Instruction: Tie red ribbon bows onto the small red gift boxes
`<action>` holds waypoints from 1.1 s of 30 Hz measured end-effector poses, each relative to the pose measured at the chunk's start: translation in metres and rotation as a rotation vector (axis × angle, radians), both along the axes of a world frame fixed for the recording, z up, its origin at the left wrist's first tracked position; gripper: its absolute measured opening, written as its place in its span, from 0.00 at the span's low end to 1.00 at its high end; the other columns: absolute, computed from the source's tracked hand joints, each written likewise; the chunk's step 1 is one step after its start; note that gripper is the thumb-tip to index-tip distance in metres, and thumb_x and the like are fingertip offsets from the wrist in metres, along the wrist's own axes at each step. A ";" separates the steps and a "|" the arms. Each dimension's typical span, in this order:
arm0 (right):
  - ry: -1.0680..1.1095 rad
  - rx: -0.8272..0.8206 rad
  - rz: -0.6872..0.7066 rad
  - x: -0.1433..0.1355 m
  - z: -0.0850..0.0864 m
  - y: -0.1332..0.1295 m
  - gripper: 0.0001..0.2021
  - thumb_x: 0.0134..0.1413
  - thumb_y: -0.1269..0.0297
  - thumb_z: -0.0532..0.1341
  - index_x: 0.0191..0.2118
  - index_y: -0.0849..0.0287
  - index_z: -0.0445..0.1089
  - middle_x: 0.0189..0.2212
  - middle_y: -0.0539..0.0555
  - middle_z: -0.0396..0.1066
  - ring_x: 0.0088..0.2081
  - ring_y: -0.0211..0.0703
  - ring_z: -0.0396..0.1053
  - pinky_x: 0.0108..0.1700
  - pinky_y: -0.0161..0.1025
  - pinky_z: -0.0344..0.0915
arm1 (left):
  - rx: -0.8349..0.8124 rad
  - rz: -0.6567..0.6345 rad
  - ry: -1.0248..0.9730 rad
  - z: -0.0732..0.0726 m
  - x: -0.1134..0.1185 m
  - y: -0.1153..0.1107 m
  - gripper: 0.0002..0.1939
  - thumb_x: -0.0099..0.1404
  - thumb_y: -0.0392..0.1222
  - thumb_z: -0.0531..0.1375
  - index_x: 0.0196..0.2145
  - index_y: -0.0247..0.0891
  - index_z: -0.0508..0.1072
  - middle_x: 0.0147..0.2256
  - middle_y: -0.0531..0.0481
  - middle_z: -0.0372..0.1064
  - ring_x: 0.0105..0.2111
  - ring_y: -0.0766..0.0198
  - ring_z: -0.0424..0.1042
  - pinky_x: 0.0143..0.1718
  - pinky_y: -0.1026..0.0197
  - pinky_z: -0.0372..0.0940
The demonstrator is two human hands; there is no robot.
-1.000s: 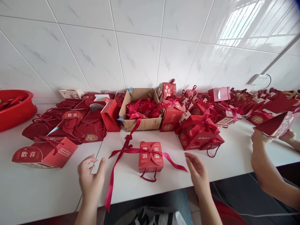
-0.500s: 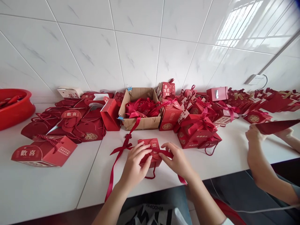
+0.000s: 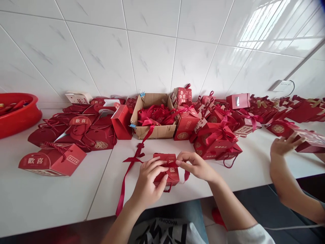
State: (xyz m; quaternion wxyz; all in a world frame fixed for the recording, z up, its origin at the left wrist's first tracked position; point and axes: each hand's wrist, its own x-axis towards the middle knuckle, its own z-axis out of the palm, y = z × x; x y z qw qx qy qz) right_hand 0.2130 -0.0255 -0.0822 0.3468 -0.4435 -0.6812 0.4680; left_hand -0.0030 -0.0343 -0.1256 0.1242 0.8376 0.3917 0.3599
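A small red gift box [image 3: 173,176] with gold characters lies on the white table in front of me. My left hand [image 3: 151,178] holds its left side, fingers stretched across the top and thumb at the near side. A dark red ribbon [image 3: 186,175] crosses the box. My right hand [image 3: 196,166] pinches this ribbon at the box's upper right edge, and the ribbon's end hangs below the fingers. To the left, a ribbon bow [image 3: 134,158] with a long tail lies on the table. A red cord handle [image 3: 168,188] shows at the near side of the box.
A cardboard box [image 3: 154,131] of red ribbons stands against the tiled wall. Red gift boxes [image 3: 61,159] are piled to its left; bow-tied boxes [image 3: 215,139] crowd its right. A red basin [image 3: 20,118] is at far left. A co-worker's hand [image 3: 281,145] holds a box.
My right hand has moved slightly up, still on the ribbon, whose right end is drawn in closer. My left hand stays on the box. The co-worker's box has turned and moved.
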 end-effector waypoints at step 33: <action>0.679 -0.415 0.012 -0.005 -0.012 -0.014 0.06 0.46 0.64 0.66 0.29 0.61 0.72 0.25 0.51 0.71 0.27 0.37 0.67 0.36 0.37 0.65 | -0.009 0.022 0.057 0.020 0.010 0.002 0.05 0.63 0.40 0.58 0.30 0.43 0.72 0.39 0.51 0.76 0.46 0.53 0.70 0.52 0.44 0.52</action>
